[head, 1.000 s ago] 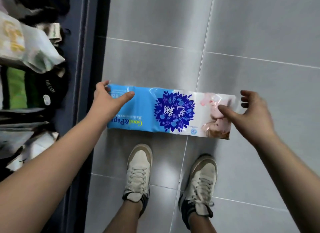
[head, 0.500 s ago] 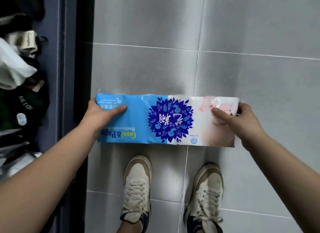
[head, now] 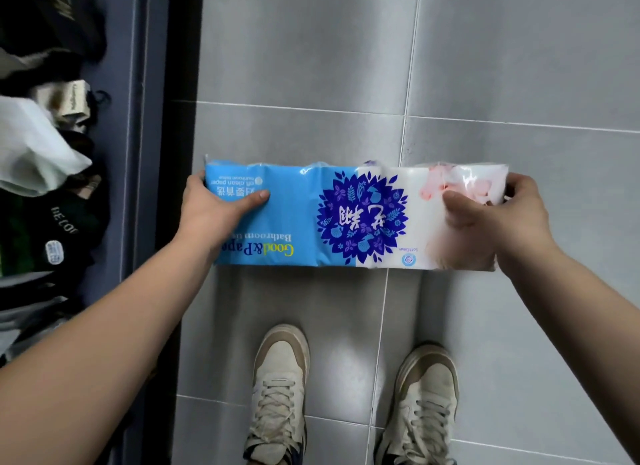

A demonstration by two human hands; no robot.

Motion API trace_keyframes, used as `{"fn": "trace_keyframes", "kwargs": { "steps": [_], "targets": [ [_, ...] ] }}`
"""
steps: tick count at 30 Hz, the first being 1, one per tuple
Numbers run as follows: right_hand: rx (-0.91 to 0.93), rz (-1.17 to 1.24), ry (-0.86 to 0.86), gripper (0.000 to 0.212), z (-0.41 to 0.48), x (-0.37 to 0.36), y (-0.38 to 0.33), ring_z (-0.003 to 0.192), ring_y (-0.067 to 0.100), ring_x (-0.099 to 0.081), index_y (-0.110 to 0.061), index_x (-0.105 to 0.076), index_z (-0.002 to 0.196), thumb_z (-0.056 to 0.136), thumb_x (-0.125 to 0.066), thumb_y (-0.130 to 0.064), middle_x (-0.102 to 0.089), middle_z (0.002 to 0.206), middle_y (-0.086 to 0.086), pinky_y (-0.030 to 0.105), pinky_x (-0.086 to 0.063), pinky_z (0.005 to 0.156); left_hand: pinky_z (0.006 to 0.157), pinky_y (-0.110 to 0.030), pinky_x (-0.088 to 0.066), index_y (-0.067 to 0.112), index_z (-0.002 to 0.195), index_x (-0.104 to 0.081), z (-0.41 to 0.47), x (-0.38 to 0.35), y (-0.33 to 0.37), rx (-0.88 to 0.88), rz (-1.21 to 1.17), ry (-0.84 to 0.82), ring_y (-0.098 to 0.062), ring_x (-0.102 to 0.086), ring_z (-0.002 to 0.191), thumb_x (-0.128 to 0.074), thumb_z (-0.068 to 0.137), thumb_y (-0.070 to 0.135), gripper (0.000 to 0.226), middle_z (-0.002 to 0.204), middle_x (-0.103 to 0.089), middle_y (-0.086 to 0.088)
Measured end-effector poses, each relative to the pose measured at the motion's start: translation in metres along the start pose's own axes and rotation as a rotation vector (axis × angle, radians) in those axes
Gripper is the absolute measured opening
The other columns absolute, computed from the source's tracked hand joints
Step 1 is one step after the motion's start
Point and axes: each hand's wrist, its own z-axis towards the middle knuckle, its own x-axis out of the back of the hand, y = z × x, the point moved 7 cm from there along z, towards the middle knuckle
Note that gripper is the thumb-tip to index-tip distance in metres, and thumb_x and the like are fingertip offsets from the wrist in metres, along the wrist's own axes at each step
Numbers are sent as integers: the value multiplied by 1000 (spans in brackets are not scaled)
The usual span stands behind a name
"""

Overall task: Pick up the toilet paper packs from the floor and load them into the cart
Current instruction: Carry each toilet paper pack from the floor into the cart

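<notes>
1. Since a second ago the right hand (head: 502, 219), which then stood just off the end of the toilet paper pack (head: 353, 219), has closed on it. The pack now shows larger against the shoes (head: 280, 388), so I judge it is coming up off the floor (head: 311, 49).
2. On the blue end, the left hand (head: 214, 212) grips with its thumb laid flat across the top face. Its fingers are wrapped round the end and are out of sight.
3. At the white and pink end, the right hand clamps with the thumb pressed on top and the fingers curled over the far edge, bunching the wrapper.
4. The pack hangs level between the two hands, in front of the shoes and over the grey tiles. A soft shadow on the tiles beneath it suggests it is clear of the floor, though I cannot be sure of the gap.
5. Its long axis runs left to right across the person's front. The cart (head: 138, 153), as I take the dark blue wall on the left to be, lies just beyond the blue end, with bags (head: 34, 153) heaped inside it.
6. The left hand is therefore the nearer one. Loading likely means carrying the pack sideways to the left, blue end leading, and raising it over that wall.
7. The wrapper looks slick and the rolls soft, so the right hand's hold on loose film may slip if the pack tilts.
</notes>
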Motion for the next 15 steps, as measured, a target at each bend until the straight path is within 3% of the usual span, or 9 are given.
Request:
{"fn": "trace_keyframes", "kwargs": {
  "steps": [4,9,12,15],
  "targets": [
    [68,11,21,77,20,14,-24,101,10,-70,-23,-51,131,68,-94,-33,-68,113,-10,44,-58,97,101,-41,-55,22,134,-49,2,0,36,-115,-23,46,-13,-66,113,-94,41,58,109,131,-63,3],
    [167,70,72,82,33,24,-50,104,4,-69,-22,-53,131,62,-96,-33,-67,116,-13,43,-59,95,103,-35,-54,19,140,-45,12,1,65,-233,-100,61,-7,-65,115,-99,61,34,97,132,-63,6],
    [189,97,78,84,33,26,-48,105,3,-69,-25,-52,130,60,-96,-34,-67,119,-13,44,-59,95,104,-33,-53,21,141,-45,12,3,67,-268,-91,57,-3,-63,117,-98,60,34,97,133,-62,9],
    [217,31,70,82,27,30,-39,107,5,-68,-34,-49,126,58,-95,-43,-66,121,-15,45,-58,98,107,-38,-52,22,142,-44,7,6,61,-276,-60,46,-6,-61,122,-95,50,48,108,137,-60,7]
  ]
}}
